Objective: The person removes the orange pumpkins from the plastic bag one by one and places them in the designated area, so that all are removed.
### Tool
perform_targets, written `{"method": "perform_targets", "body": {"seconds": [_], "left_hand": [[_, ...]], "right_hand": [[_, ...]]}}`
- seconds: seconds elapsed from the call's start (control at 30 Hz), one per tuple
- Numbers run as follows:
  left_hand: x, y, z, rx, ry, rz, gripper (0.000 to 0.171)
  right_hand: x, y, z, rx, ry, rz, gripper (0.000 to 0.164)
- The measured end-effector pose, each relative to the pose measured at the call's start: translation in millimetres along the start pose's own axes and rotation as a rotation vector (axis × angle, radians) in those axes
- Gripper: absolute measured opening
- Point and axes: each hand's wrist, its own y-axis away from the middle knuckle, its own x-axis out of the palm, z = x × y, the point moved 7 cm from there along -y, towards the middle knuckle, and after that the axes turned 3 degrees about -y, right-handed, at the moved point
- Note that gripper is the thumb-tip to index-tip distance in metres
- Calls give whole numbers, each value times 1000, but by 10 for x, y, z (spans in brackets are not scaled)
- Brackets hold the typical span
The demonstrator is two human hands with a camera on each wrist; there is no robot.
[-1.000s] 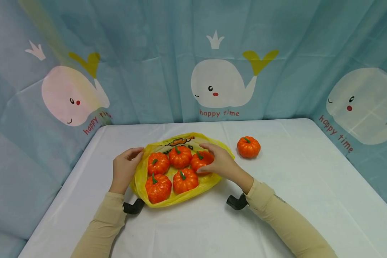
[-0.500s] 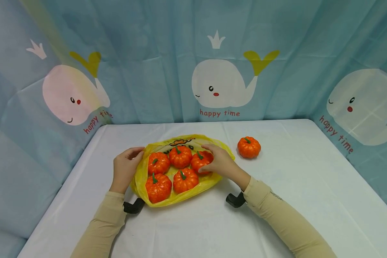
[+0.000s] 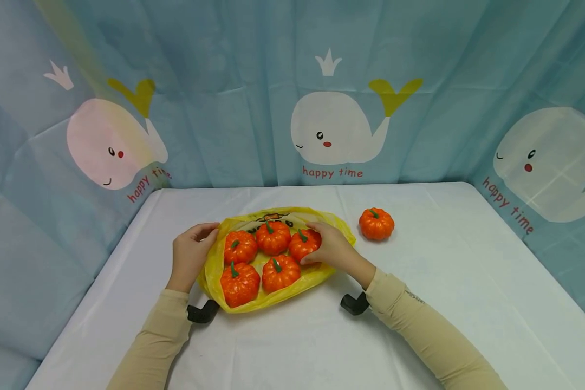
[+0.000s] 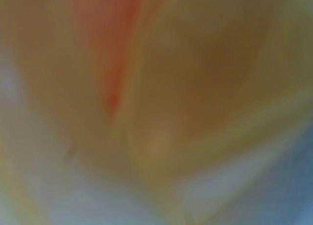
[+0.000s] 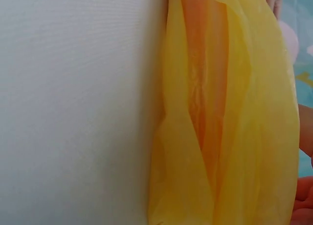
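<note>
A yellow plastic bag (image 3: 317,279) lies with its mouth spread in the head view, and several small orange toy pumpkins (image 3: 280,273) with green stems sit inside it. My left hand (image 3: 190,254) pinches the bag's left rim between thumb and fingers. At the bag's right side my right hand (image 3: 335,248) reaches over the rim, thumb and fingers curled round the rightmost pumpkin (image 3: 303,245). Blurred yellow plastic (image 4: 205,88) with an orange patch fills the left wrist view. In the right wrist view the bag's folded side (image 5: 259,137) stands close, and fingers show at the right edge.
One more pumpkin (image 3: 376,224) stands on the white-covered table (image 3: 292,346), right of the bag. A blue curtain (image 3: 214,108) with printed whales hangs behind and at both sides. Black wrist mounts (image 3: 203,312) stick out beneath the forearms.
The right hand has closed in a little on the rightmost pumpkin. The bag's far rim has sunk slightly. My left hand keeps its place at the bag's left rim.
</note>
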Motion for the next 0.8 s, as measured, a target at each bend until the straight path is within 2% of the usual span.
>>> {"method": "perform_targets", "body": {"seconds": [0.53,0.8], "left_hand": [[7,9,-3,0,-4,10,27],[1,11,-8,-5,-5,12,27]], "right_hand": [[43,-31,-73,39,15,-2,91],[-18,7,1,17,-44,-45,88]]}}
